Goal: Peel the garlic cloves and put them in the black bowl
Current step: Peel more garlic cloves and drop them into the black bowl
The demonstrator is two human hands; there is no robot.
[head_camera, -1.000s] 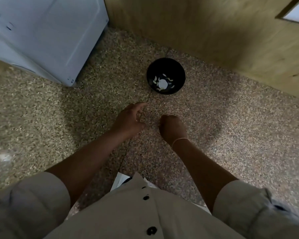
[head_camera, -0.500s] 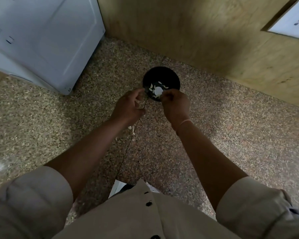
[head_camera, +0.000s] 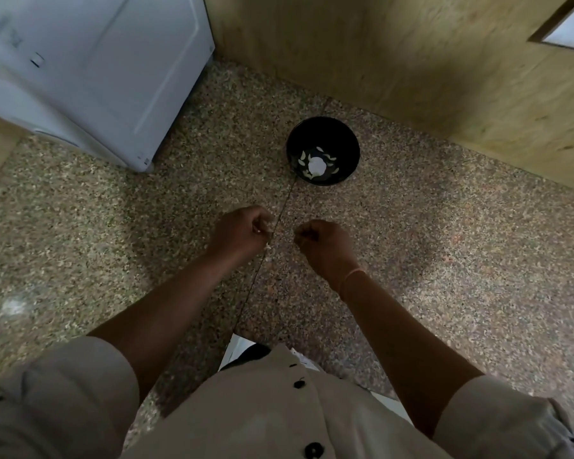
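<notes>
The black bowl [head_camera: 342, 137] stands on the speckled floor near the wooden wall, with a peeled garlic clove [head_camera: 317, 165] and several pale bits inside. My left hand [head_camera: 241, 231] hovers in front of the bowl, fingers curled, pinching a small pale garlic piece [head_camera: 265, 225] at its fingertips. My right hand [head_camera: 325, 245] is level with it a little to the right, fingers curled in with the thumb against them; nothing shows in it. Both hands are apart from the bowl and from each other.
A white appliance [head_camera: 96, 77] stands at the back left. A wooden wall [head_camera: 411, 61] runs behind the bowl. A floor seam [head_camera: 279, 213] passes between my hands. White paper [head_camera: 237, 349] shows just beyond my shirt.
Both hands have pulled back from over the bowl towards me and moved apart. The bowl has stayed in place.
</notes>
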